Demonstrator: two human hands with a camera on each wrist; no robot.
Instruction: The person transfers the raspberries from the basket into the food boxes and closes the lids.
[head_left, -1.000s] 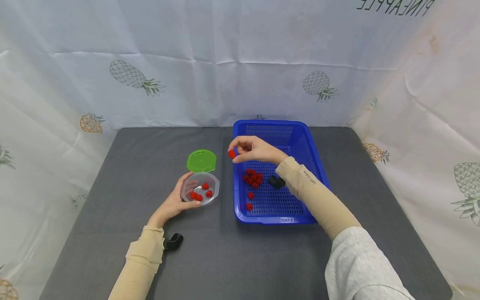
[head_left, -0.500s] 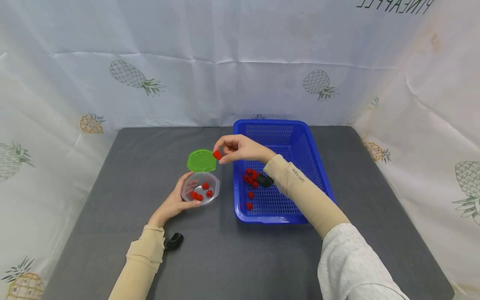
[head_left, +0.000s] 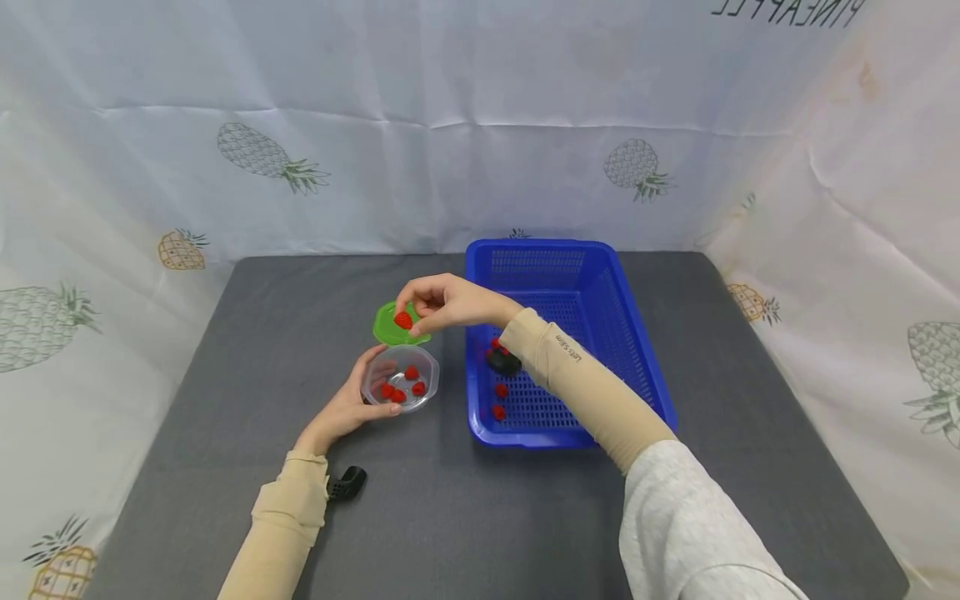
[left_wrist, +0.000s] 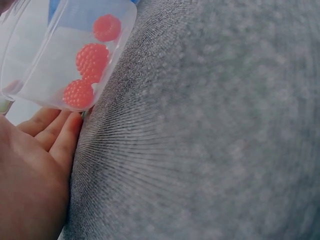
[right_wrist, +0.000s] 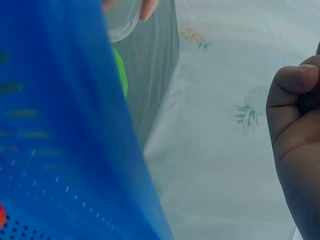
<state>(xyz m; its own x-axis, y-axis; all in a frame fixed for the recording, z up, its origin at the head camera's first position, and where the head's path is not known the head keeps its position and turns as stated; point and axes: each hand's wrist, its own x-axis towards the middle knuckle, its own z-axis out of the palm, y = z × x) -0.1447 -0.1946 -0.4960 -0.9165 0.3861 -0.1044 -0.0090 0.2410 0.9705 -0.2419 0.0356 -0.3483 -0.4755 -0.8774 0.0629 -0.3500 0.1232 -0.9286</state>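
My left hand (head_left: 347, 410) holds a clear plastic container (head_left: 427, 360) by its left side, thumb at the front and fingers round the back. Several red raspberries (head_left: 411, 372) lie in the container, and the left wrist view shows raspberries (left_wrist: 92, 61) through its wall. Between thumb and fingertips, my right hand (head_left: 453, 302) pinches one raspberry (head_left: 402, 321) above a green lid (head_left: 390, 332), which lies flat just behind the container. In the right wrist view, the right hand (right_wrist: 300, 130) is at the right edge, its raspberry out of sight.
A blue slotted basket (head_left: 517, 439) stands right of the container, with more raspberries (head_left: 500, 390) on its floor, partly hidden by a black wrist device (head_left: 503, 362). Another black device (head_left: 348, 483) is by the left wrist. A pineapple-print curtain (head_left: 450, 183) backs the grey table (head_left: 480, 517).
My right hand has moved left with the raspberry, from over the basket's left edge to over the green lid. The left hand and container have stayed in place.
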